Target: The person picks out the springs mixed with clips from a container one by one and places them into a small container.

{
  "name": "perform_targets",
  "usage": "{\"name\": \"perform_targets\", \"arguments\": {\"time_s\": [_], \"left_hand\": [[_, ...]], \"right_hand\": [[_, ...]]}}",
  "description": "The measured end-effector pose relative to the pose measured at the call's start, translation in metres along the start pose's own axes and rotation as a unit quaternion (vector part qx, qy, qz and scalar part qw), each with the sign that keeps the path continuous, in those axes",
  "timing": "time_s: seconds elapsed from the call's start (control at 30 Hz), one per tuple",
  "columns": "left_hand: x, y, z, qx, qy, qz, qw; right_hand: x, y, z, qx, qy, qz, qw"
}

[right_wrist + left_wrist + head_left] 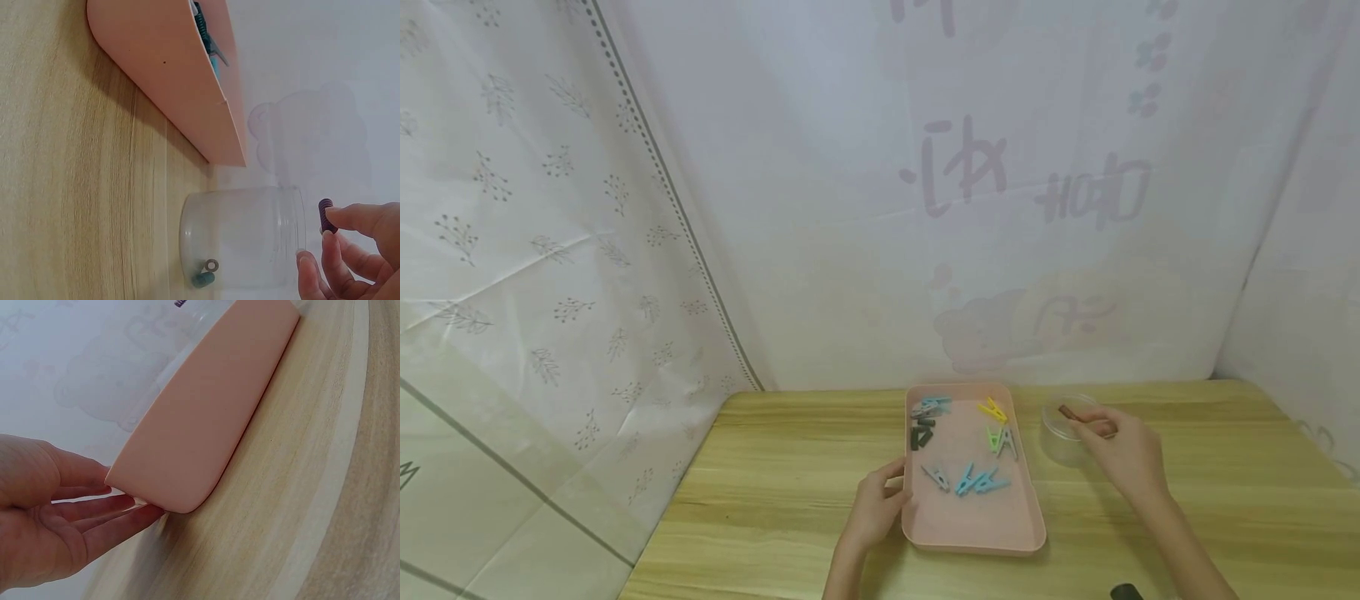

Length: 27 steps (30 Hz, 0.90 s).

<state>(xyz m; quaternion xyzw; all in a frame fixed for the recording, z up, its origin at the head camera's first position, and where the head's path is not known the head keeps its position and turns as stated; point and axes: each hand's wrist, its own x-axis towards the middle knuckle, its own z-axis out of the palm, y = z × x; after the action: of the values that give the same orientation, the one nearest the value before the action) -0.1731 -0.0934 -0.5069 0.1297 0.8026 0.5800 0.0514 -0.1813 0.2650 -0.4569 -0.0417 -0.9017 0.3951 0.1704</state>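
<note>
My left hand (876, 508) grips the left edge of a pink tray (970, 529), its fingertips at the rim and wall in the left wrist view. To the right, my right hand (1123, 450) pinches a short, dark brown coil spring (326, 216) between thumb and fingers. It is at the mouth of a clear round jar (250, 231). At the jar's bottom lie a green spring (203, 279) and a small brown piece (212, 265) seen end-on. The tray holds several dark green springs (921, 437) along its left side.
Clothespins lie about the tray: blue ones (977, 481), grey ones (937, 477), a yellow one (992, 410) and a light green one (993, 438). The wooden table (775, 467) meets a printed curtain (850, 250) behind. A dark object (1126, 592) shows at the front edge.
</note>
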Motion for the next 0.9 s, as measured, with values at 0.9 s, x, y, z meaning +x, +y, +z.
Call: {"name": "perform_targets", "arguments": {"time_s": [0.9], "left_hand": [[-0.0022,0.0061,-0.0022,0.002,-0.008,-0.004,1.0000]], "right_hand": [[-0.0012,0.0068,-0.0015,0.002,-0.014,0.014,0.9998]]}}
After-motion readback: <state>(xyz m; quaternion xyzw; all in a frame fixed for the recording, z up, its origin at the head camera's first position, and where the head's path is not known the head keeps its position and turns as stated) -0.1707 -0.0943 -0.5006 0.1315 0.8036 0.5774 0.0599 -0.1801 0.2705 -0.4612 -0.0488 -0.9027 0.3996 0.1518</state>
